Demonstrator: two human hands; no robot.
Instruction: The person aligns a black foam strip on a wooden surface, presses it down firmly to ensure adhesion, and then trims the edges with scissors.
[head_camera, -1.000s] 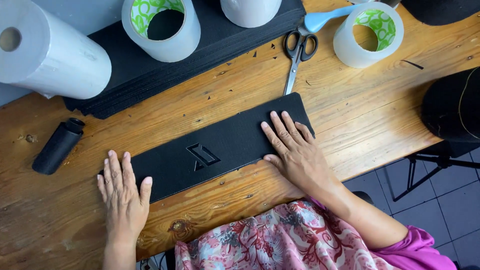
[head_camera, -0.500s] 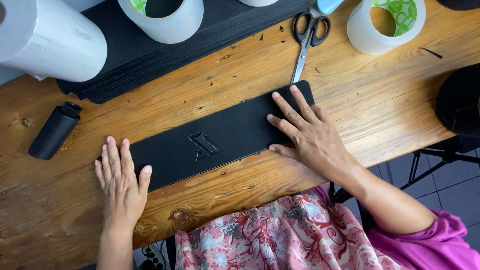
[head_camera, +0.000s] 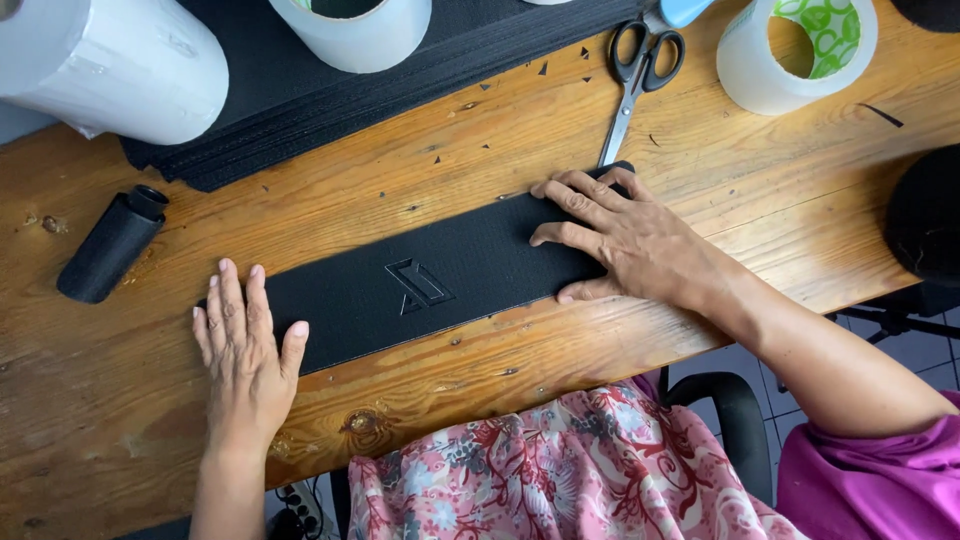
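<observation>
A long black textured strip (head_camera: 430, 280) with a cut-out emblem in its middle lies flat on the wooden table (head_camera: 760, 190). My left hand (head_camera: 245, 355) rests flat, fingers spread, on the strip's left end. At the right end my right hand (head_camera: 625, 245) presses down with its fingers pointing left across the strip. Neither hand grips anything.
A stack of black sheets (head_camera: 330, 100) lies behind the strip, with a tape roll (head_camera: 350, 30) on it. A large white roll (head_camera: 110, 65) sits far left, a small black cylinder (head_camera: 110, 245) below it. Scissors (head_camera: 635, 80) and another tape roll (head_camera: 795, 50) lie at the back right.
My right hand has slid left along the strip, turning its fingers leftward. My left hand has stayed flat on the left end.
</observation>
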